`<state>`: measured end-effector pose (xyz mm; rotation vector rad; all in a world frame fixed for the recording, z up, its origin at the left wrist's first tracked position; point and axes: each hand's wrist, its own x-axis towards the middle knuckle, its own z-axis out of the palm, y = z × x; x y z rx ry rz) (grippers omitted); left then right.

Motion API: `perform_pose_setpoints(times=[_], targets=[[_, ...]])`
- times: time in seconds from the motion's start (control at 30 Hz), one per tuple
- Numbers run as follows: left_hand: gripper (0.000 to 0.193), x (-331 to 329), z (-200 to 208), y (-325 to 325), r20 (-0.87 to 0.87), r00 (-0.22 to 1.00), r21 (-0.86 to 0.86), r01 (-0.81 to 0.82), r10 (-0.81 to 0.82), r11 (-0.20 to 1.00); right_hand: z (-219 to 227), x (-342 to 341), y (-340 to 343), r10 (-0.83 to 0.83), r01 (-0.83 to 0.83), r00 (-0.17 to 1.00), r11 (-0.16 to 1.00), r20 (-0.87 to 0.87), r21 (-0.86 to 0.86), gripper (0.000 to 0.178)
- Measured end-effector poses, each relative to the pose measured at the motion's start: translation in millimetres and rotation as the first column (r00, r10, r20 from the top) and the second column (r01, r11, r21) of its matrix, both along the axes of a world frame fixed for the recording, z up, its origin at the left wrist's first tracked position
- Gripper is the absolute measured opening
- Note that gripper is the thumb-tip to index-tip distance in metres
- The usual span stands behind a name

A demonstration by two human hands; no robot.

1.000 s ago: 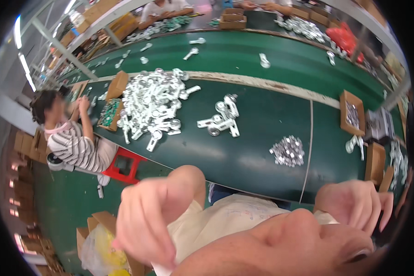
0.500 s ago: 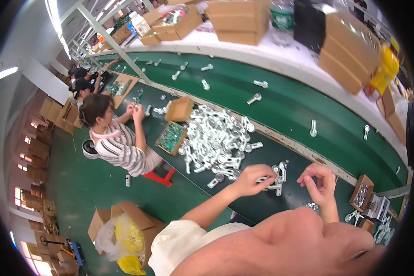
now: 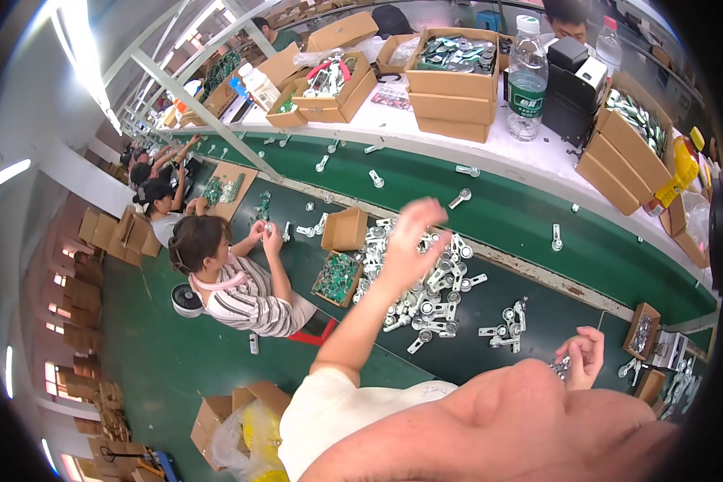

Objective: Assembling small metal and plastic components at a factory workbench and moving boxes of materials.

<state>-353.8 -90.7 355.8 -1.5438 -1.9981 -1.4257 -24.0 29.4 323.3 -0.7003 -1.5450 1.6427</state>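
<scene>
Head view: the person's own head (image 3: 490, 426) fills the lower right and hides the near edge of the counter (image 3: 550, 297), while the lower rim cuts off a carton (image 3: 209, 422) on the floor to the left. The small metal pieces (image 3: 558, 368) are partly covered, and the black fisheye border swallows the far right.

The counter is dark green; beyond it runs a lighter green strip (image 3: 506, 217) with scattered white parts, then a white shelf (image 3: 361, 120) carrying boxes and a bottle (image 3: 527, 104). A co-worker in a striped top (image 3: 253, 309) sits to the left, near an open box of green pieces (image 3: 336, 277).

The left hand (image 3: 414, 245) is raised in front of the heap of white parts (image 3: 434, 309), blurred, its fingers slightly bent; whether it touches or grips one cannot be told. The right hand (image 3: 584, 356) is half curled just beside the metal pieces, its grip unclear; between the hands lies a small cluster of white parts (image 3: 506, 328)
</scene>
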Motion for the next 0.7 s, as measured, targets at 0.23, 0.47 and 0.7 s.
perform_pose_setpoints(times=[0.23,0.47,0.7], targets=[[0.035,-105.5,90.4,124.5,-0.177,0.98,0.119,-0.069,0.09,0.99,26.5,14.1,15.3,-0.125,0.117,0.992,0.98,0.037,0.161,0.02],[0.029,-122.8,93.1,136.3,-0.059,0.986,-0.034,-0.157,0.155,0.987,33.4,-36.4,76.5,0.036,-0.055,0.996,0.971,0.082,0.233,0.018],[0.03,-162.5,95.1,135.6,-0.133,0.987,0.016,-0.094,0.095,0.995,31.7,-72.4,93.0,0.091,-0.124,0.986,0.958,0.137,0.259,0.019]])
